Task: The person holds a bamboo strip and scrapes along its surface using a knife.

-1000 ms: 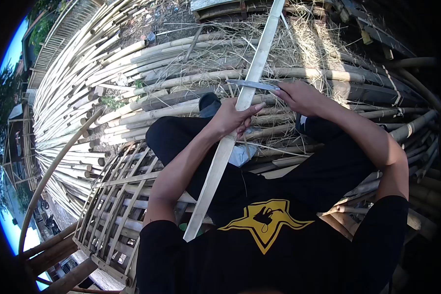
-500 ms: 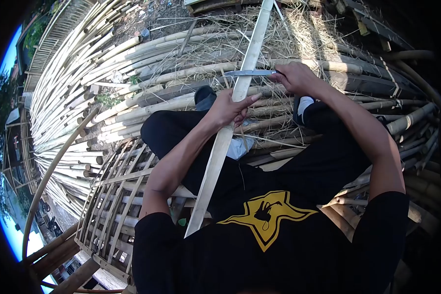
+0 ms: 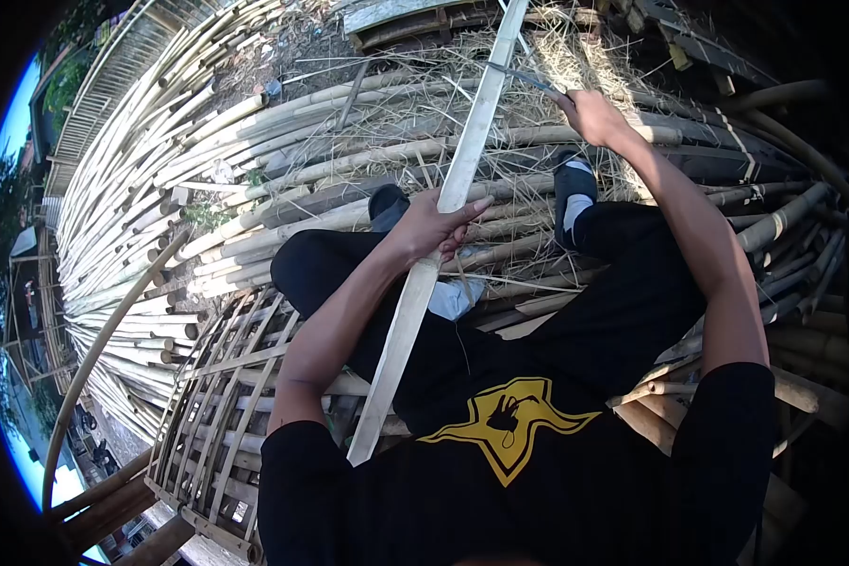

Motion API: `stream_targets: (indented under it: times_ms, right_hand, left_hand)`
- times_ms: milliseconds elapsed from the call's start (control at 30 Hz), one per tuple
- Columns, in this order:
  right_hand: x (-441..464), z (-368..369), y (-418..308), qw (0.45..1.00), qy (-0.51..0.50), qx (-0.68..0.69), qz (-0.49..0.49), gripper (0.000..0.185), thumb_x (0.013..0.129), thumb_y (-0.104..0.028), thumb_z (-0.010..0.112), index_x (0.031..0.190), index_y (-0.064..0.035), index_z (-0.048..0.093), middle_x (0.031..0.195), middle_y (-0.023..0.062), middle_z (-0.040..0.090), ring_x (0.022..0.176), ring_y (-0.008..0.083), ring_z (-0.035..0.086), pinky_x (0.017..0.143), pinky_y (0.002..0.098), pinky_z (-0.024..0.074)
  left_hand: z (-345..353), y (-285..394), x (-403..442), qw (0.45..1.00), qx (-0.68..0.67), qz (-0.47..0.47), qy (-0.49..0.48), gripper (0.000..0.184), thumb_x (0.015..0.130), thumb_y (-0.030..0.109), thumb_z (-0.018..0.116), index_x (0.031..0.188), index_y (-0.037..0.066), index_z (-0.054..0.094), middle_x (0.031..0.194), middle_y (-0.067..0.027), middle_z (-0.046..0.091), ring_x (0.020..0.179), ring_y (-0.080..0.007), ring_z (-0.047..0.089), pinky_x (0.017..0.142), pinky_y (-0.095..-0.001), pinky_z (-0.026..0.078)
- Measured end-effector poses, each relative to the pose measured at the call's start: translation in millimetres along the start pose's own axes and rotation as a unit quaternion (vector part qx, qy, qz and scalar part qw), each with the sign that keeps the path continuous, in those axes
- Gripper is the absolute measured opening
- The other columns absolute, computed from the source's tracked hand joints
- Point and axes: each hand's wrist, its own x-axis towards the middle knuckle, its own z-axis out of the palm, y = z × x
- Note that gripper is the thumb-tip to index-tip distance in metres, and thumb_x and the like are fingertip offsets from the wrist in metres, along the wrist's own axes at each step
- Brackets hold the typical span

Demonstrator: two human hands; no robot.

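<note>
A long, pale bamboo strip [image 3: 472, 151] runs diagonally from the top of the view down to my lap. My left hand [image 3: 436, 226] is wrapped round its middle, with the thumb lying across the strip. Farther up, my right hand [image 3: 590, 115] grips the handle of a knife [image 3: 528, 79]. The blade points left, and its tip end meets the strip near the top; whether it cuts into the strip cannot be made out. Below my left hand, a crumpled white bag [image 3: 455, 298] lies between my legs.
Bamboo poles [image 3: 321, 172] cover the ground ahead and to the left. Thin shavings [image 3: 547, 57] are scattered over them. A woven bamboo lattice [image 3: 226, 406] stands at the lower left, beside a curved pole [image 3: 99, 344]. My sandalled foot [image 3: 568, 198] rests on the poles.
My right hand and the knife have moved up along the strip, away from my left hand. My left hand still holds the strip. More of my right-side foot shows.
</note>
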Motion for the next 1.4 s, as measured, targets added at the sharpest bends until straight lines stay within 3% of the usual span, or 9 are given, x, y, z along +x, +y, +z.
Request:
stream_targets:
  times_ms: [333,533,633,833,900,967,1033,1233,1400]
  right_hand:
    - [-51,16,-71,0.972,-0.115,0.072,-0.192,0.061,0.096,-0.05,0.032,0.086,0.0032,0.059,0.082,0.0249,0.061,0.082,0.0416,0.059,0.076,0.0491,0.0457]
    - [-47,23,-63,0.967,-0.046,0.069,-0.241,0.055,0.095,-0.047,0.037,0.081,0.0008,0.06,0.078,0.0238,0.06,0.078,0.0417,0.058,0.073,0.0489,0.0458]
    - [-41,7,-60,0.972,-0.115,0.016,-0.204,0.05,0.094,-0.045,0.04,0.081,-0.0013,0.06,0.079,0.0215,0.061,0.077,0.0409,0.058,0.074,0.0496,0.0454]
    - [-21,18,-36,0.966,0.044,-0.029,-0.255,0.049,0.093,-0.048,0.041,0.078,-0.0061,0.061,0.067,0.0202,0.06,0.067,0.0378,0.06,0.062,0.0471,0.0465]
    - [-10,6,-27,0.973,0.061,-0.023,-0.222,0.054,0.093,-0.051,0.04,0.074,-0.0044,0.061,0.064,0.0197,0.06,0.063,0.0361,0.06,0.058,0.0463,0.0461]
    - [36,-9,32,0.993,-0.022,-0.105,-0.041,0.06,0.093,-0.052,0.039,0.071,-0.0011,0.06,0.062,0.021,0.059,0.061,0.037,0.06,0.057,0.0459,0.0464]
    - [16,-29,44,0.984,0.097,-0.087,-0.125,0.062,0.095,-0.051,0.035,0.076,0.0019,0.061,0.063,0.0219,0.059,0.064,0.0375,0.061,0.061,0.0447,0.0488]
    - [16,-4,5,0.996,-0.058,0.053,-0.03,0.064,0.094,-0.054,0.035,0.079,0.0033,0.06,0.067,0.0209,0.06,0.066,0.0361,0.06,0.069,0.045,0.0459]
    - [-24,-14,-52,0.984,-0.08,0.075,-0.137,0.063,0.095,-0.052,0.036,0.074,0.0022,0.06,0.061,0.0199,0.056,0.061,0.0357,0.057,0.066,0.0447,0.0459]
  left_hand:
    - [-4,-2,5,1.0,0.008,0.01,0.012,0.032,0.088,0.029,0.065,0.079,0.003,0.05,0.049,-0.0006,0.049,0.034,-0.0071,0.044,0.032,-0.0222,0.036]
    - [-3,-3,8,0.999,0.024,0.003,0.033,0.033,0.088,0.031,0.065,0.084,0.003,0.047,0.047,0.0002,0.046,0.033,-0.0055,0.04,0.031,-0.0213,0.033]
    - [-3,-9,10,1.0,0.004,-0.005,0.011,0.033,0.088,0.03,0.065,0.084,0.003,0.048,0.047,0.0,0.046,0.033,-0.0057,0.04,0.031,-0.0212,0.033]
    - [-1,-2,11,1.0,-0.004,0.001,-0.002,0.033,0.089,0.032,0.063,0.083,0.003,0.048,0.047,0.0005,0.045,0.033,-0.0053,0.039,0.03,-0.0208,0.032]
    - [-1,0,9,1.0,-0.016,-0.002,-0.001,0.033,0.089,0.033,0.062,0.084,0.004,0.048,0.047,0.001,0.044,0.032,-0.0051,0.039,0.029,-0.021,0.032]
    - [3,1,-10,0.998,-0.033,-0.04,-0.026,0.034,0.09,0.034,0.062,0.086,0.003,0.049,0.049,0.0006,0.046,0.034,-0.0056,0.04,0.031,-0.0216,0.033]
    - [0,-1,-11,0.998,-0.033,-0.017,-0.054,0.032,0.091,0.032,0.06,0.085,0.004,0.046,0.049,0.0013,0.044,0.032,-0.0044,0.038,0.028,-0.0209,0.032]
    - [1,3,6,0.999,-0.002,-0.032,-0.018,0.033,0.09,0.032,0.062,0.081,0.005,0.044,0.048,0.0012,0.044,0.032,-0.0054,0.039,0.028,-0.0208,0.031]
    - [-5,-1,9,0.999,-0.041,-0.018,-0.003,0.031,0.089,0.03,0.063,0.084,0.003,0.048,0.047,0.0014,0.044,0.032,-0.006,0.04,0.03,-0.0214,0.032]
